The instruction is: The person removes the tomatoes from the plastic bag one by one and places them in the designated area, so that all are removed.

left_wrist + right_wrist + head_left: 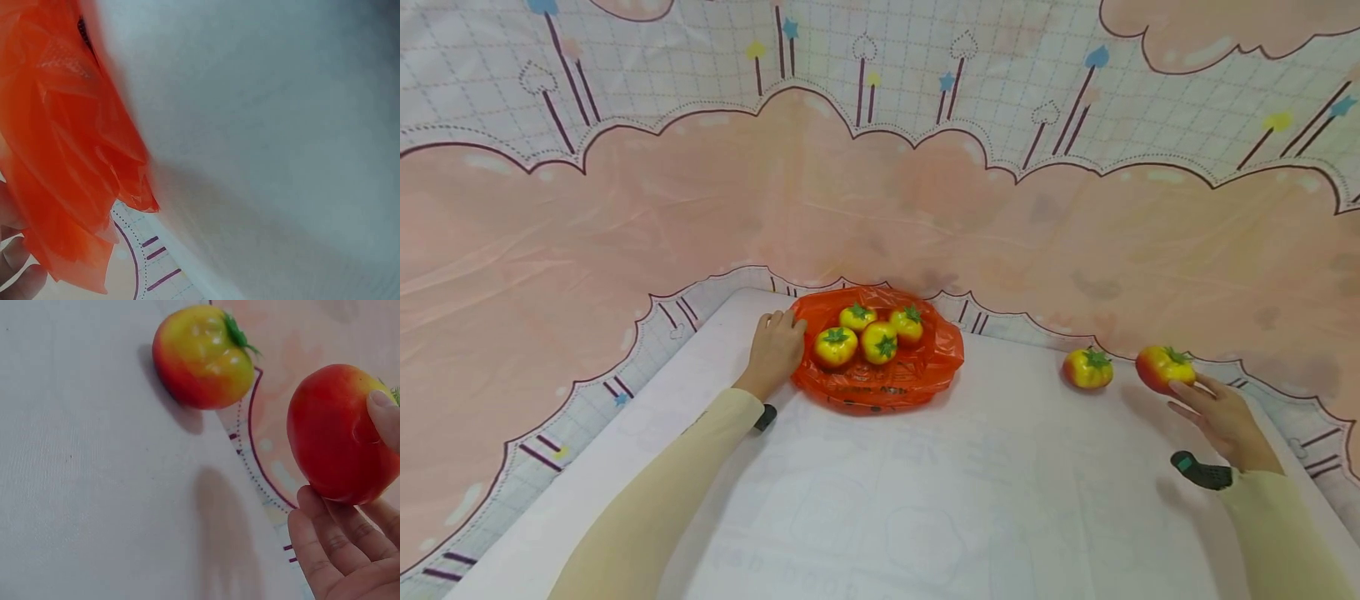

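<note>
I see the right hand holding a red-and-yellow tomato above the bench, its thumb on one side and fingers on the other. The left hand grips the left edge of a crinkled orange-red plastic bag in its fingers. Four green-topped tomatoes cluster amid the bag's folds. One single tomato rests on the bench, near the held one. Behind hangs a pink cloud-patterned cloth.
</note>
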Tool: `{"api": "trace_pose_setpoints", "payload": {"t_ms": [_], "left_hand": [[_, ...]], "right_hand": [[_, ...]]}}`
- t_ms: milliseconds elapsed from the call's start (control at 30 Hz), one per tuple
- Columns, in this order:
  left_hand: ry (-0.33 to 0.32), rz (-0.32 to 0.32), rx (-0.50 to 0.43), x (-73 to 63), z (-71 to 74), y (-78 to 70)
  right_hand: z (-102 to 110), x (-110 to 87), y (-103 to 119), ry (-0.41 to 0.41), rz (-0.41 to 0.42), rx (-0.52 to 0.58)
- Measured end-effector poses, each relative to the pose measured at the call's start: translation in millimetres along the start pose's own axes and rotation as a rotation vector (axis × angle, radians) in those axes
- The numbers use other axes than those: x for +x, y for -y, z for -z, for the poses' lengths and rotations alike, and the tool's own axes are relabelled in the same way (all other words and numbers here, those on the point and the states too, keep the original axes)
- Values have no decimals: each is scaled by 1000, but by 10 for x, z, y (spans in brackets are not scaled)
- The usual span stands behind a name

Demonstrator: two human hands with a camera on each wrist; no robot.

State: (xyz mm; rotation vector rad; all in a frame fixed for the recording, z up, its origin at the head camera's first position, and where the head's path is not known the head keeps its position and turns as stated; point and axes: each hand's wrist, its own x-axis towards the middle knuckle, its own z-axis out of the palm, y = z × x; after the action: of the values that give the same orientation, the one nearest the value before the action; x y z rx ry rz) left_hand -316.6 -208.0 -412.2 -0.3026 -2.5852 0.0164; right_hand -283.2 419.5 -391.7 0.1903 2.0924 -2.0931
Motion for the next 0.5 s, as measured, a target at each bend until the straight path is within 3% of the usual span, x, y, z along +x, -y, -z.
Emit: {"api": "trace_pose_setpoints", "payload": {"t_ms": [267,500], "left_hand": [[15,6,5,-7,36,-18],[34,17,14,-10,52,-26]], "right_hand": [[6,135,-96,-151,-70,-83],[-6,158,-118,-174,-132,-139]]}}
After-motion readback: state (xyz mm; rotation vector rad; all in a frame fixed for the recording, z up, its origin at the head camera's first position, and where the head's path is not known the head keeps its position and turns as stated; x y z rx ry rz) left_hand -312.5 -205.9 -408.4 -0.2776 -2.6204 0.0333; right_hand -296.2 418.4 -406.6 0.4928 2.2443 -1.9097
